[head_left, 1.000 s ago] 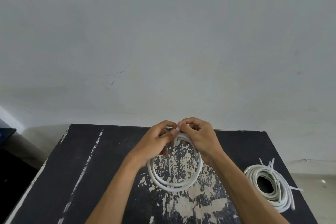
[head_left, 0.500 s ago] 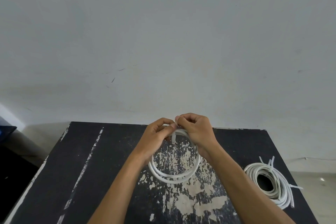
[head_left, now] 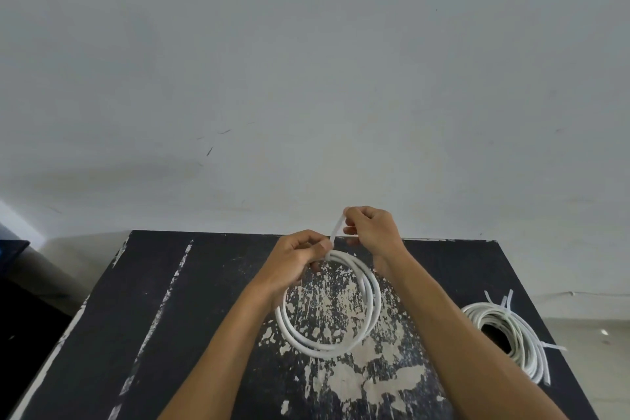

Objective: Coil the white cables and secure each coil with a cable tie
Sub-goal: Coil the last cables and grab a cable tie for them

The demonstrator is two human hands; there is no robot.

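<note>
White cable, looped into a neat coil (head_left: 329,309), hangs over the middle of the table with its lower arc down near the worn tabletop and its top bunched up in the person's hands. A thin white cable tie (head_left: 335,229) wraps the strands at that top point, and its free tail runs up and away to the far side. The left hand (head_left: 296,257) has its fingers curled around the bundle right at the tie, pinning the loops together. The right hand (head_left: 371,230) pinches the tail of the tie between thumb and fingertips, raised just above and beyond the left. That reads as the cinching pull, the tie threaded and being drawn snug, though the tie's head is hidden behind the fingers, so I cannot tell how tight it sits yet.

Off to the right, well apart from the hands, lies a pile of coils (head_left: 504,331) with several tie tails sticking out, so those look finished and set aside. No loose, uncoiled cable shows on the black table (head_left: 177,317), with its scuffed, peeling paint. By my judgement this coil is in its last step: finish the pull, then lay it with the others. Whether more cable waits out of view, the camera doesn't say. A plain pale wall (head_left: 306,78) fills everything behind.
</note>
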